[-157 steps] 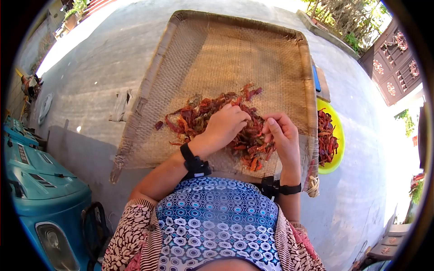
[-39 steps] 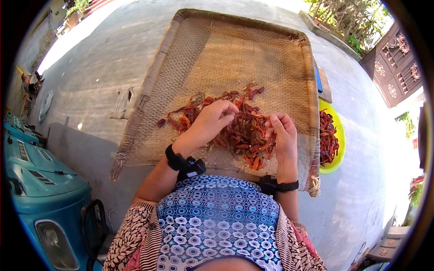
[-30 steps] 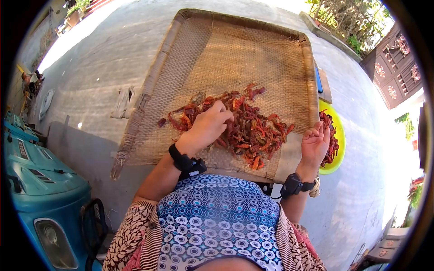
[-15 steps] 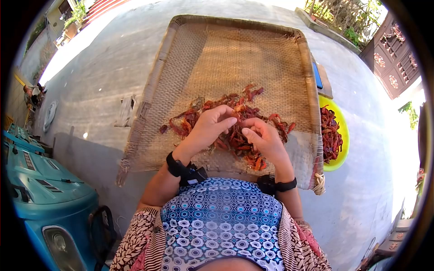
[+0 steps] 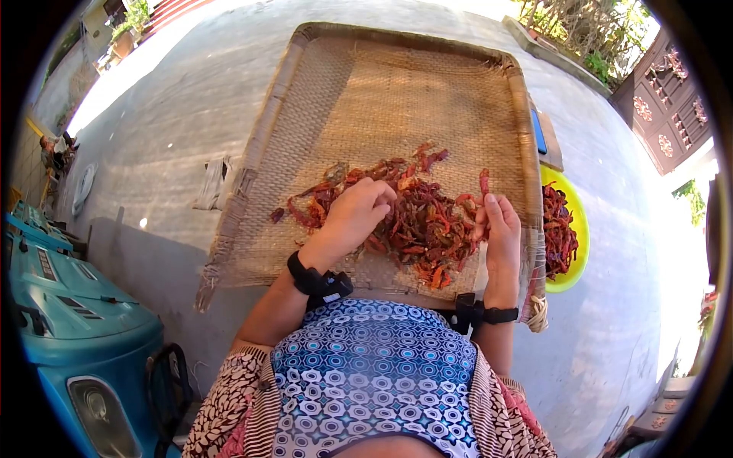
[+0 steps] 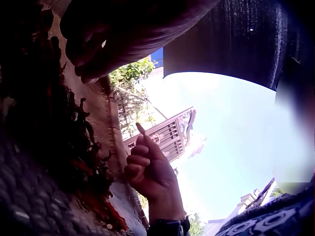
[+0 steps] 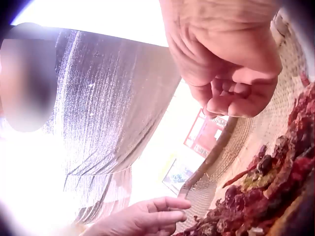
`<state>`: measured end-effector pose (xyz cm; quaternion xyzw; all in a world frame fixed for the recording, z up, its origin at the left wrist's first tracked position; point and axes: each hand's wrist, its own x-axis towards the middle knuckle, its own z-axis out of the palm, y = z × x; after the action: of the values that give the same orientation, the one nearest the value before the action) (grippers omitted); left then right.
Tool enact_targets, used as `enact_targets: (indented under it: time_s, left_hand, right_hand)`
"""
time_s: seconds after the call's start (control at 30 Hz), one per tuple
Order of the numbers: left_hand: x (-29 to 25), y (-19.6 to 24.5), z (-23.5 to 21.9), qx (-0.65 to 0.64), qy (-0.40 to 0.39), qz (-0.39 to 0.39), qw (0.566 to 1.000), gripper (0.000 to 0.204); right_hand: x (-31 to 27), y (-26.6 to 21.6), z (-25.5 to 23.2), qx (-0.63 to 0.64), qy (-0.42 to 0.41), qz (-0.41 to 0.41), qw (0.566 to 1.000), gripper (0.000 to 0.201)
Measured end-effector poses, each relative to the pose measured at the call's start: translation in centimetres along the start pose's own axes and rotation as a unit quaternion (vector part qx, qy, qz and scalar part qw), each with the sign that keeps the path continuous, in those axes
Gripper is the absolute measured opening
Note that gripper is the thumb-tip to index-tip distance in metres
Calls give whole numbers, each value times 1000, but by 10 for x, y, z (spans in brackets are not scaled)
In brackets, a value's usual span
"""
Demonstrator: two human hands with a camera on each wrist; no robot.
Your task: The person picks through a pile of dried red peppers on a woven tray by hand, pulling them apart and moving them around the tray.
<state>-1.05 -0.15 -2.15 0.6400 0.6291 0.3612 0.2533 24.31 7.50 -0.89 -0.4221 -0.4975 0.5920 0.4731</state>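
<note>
A heap of dried red chili peppers (image 5: 424,229) lies on the near half of a woven bamboo tray (image 5: 427,91). At the heap's right side my right hand (image 5: 502,233) pinches one dried chili pepper (image 5: 484,182) between thumb and fingers, its end pointing up. The same pepper tip (image 6: 140,129) shows above the fingers in the left wrist view. My left hand (image 5: 356,217) hovers over the heap's left part, fingers loosely bent with thumb and forefinger close together. In the right wrist view, nothing shows between the left hand's (image 7: 152,216) fingertips.
A yellow bowl (image 5: 578,267) of dried chili peppers stands right of the tray. Behind it lies a blue flat object (image 5: 539,133) on a board. A teal vehicle (image 5: 92,328) is at the left, and a dark metal gate (image 5: 664,107) at the far right.
My right hand went from beside the yellow bowl to the middle of the heap, then back right, now with a chili pepper pinched. My left hand stayed over the heap, shifting slightly.
</note>
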Motion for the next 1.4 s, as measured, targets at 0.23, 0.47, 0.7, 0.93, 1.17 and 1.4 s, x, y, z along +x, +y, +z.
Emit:
enact_targets:
  time_s: [0.23, 0.47, 0.7, 0.93, 1.17, 1.4]
  left_hand:
    - [-5, 5, 2, 124, -74, -33, 989, 26]
    - [2, -4, 5, 171, -41, 15, 984, 19]
    - [-1, 4, -2, 168, -79, -1, 983, 23]
    - [0, -7, 1, 152, -77, 14, 985, 24]
    - [-2, 1, 0, 162, -72, 10, 984, 24]
    - [-1, -5, 3, 104, -50, -17, 993, 25]
  right_hand:
    - [23, 21, -88, 395, 109, -30, 912, 26]
    - [7, 16, -15, 230, 29, 32, 972, 18]
    - [5, 14, 37, -58, -169, 28, 984, 18]
    - [15, 7, 59, -78, -192, 38, 978, 17]
    - [17, 18, 66, -91, -200, 26, 975, 17]
    - [12, 16, 67, -120, -203, 36, 971, 17]
